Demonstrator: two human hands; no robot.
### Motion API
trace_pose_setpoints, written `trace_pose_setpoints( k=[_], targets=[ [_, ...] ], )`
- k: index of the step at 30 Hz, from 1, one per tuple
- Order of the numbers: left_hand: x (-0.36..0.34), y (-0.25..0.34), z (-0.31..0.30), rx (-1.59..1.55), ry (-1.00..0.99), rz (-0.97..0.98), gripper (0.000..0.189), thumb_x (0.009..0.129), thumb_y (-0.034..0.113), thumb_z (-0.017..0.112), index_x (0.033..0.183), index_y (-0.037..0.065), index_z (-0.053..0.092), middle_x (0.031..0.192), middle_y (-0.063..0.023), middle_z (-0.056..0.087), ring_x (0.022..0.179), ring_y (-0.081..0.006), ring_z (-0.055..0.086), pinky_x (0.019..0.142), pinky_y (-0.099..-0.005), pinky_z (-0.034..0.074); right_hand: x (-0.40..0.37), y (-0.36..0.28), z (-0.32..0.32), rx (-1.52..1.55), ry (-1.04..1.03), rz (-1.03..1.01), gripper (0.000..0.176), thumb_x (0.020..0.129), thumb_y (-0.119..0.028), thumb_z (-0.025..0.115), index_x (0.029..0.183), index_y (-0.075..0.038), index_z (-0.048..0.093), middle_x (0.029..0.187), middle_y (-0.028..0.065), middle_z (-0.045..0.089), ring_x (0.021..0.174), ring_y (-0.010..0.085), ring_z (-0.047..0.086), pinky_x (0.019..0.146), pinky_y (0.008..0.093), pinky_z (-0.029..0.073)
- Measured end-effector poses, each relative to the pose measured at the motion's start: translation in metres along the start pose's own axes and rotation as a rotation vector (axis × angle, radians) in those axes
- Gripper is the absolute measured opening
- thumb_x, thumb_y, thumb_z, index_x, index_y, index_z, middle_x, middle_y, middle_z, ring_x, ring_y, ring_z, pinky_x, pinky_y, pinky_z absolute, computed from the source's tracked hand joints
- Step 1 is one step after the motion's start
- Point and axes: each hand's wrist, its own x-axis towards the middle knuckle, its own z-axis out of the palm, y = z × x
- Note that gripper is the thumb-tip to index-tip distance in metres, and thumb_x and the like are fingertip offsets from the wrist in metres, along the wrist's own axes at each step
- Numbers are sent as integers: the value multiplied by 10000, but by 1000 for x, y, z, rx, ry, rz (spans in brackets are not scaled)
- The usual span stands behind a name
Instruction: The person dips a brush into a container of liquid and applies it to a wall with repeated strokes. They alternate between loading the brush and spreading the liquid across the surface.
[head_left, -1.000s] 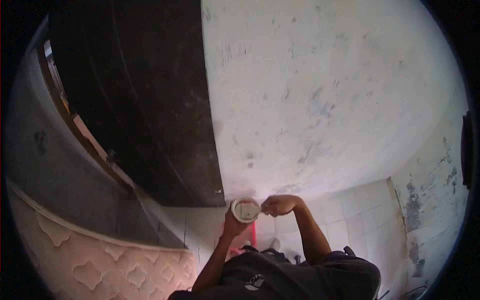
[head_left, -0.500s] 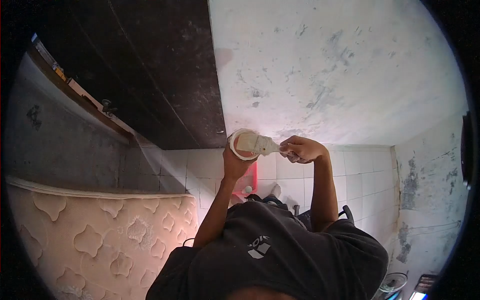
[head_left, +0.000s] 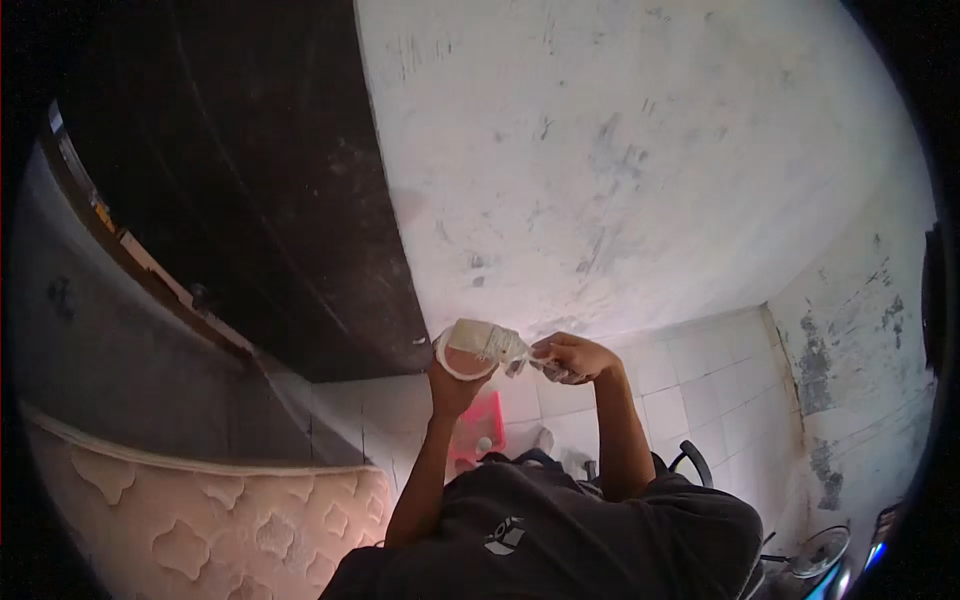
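Note:
My left hand (head_left: 452, 393) is wrapped around a round white-rimmed tub (head_left: 465, 366), its inside pinkish with pale smears on the rim. In my right hand (head_left: 575, 358) is the handle of a wide paintbrush (head_left: 487, 341), fingers closed on it. The brush lies level over the tub, its pale, paint-coated bristles pointing left across the far part of the opening. What is at the bottom of the tub is partly hidden by the bristles. Ahead stands a white wall (head_left: 520, 180) with grey scuffed patches.
A dark brown panel (head_left: 220, 200) adjoins the wall at left. On the tiled floor (head_left: 680, 375) below lies a pink tray (head_left: 487, 425) with a small white round thing. A quilted mattress (head_left: 215, 530) stands lower left. Near the lower right is a fan-like round object (head_left: 822, 552).
The view has tilted upward, so the hands, tub and brush sit lower in the picture. The bristles have shifted toward the far rim, uncovering more of the tub's inside.

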Motion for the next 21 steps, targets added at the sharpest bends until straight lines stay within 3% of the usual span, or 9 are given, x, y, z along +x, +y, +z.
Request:
trace_pose_setpoints(
  k=[1,3,5,8,11,15,17,21],
  targets=[
    [1,4,1,-34,-17,-38,685,592,102,884,1168,-5,529,1062,-145,637,979,-234,624,861,-362,497,1,-3,3,-11,93,1,290,935,-263,489,843,-20,618,573,-15,499,374,45,355,313,203,264],
    [-4,-9,2,-116,-5,-46,636,603,92,877,1140,-6,551,1041,-136,650,960,-219,631,846,-352,503,-2,-8,4,189,-5,18,288,940,-276,502,855,-24,612,566,6,513,334,53,354,289,217,266],
    [-7,4,-2,-36,3,-3,585,607,97,876,1101,-3,578,1012,-120,662,940,-214,638,840,-355,504,-12,-22,19,279,63,39,277,951,-267,474,874,-26,587,539,5,494,315,61,345,288,218,268],
    [-5,8,-6,-26,-34,37,590,615,94,876,1109,7,565,1050,-106,641,962,-209,621,854,-354,501,-9,-28,21,443,140,-76,280,958,-264,445,865,-26,561,502,-3,449,295,69,314,285,223,249],
    [-4,2,-2,-39,-52,13,600,623,90,876,1124,6,555,1064,-105,633,977,-208,616,856,-354,502,-1,-44,13,434,181,-190,297,957,-278,422,777,-62,518,475,-7,403,297,75,305,282,231,234],
    [4,0,-1,-17,-39,-15,542,626,111,876,1073,-2,591,1024,-115,655,943,-200,634,839,-354,513,18,-86,4,331,320,-259,274,934,-247,406,818,-38,540,508,-1,430,303,84,290,289,246,228],
    [8,8,2,-6,-53,-29,532,624,120,878,1060,-4,600,1015,-118,660,933,-195,638,836,-352,516,30,-102,-5,323,281,-288,272,931,-218,390,874,-19,566,560,-1,451,327,67,286,295,239,231],
    [14,14,4,64,-3,-36,616,581,148,898,1082,-1,572,999,-118,667,900,-204,646,813,-350,527,49,-142,-8,162,449,-428,303,946,-235,405,933,3,594,575,-17,450,363,51,306,327,229,245]
  ],
)
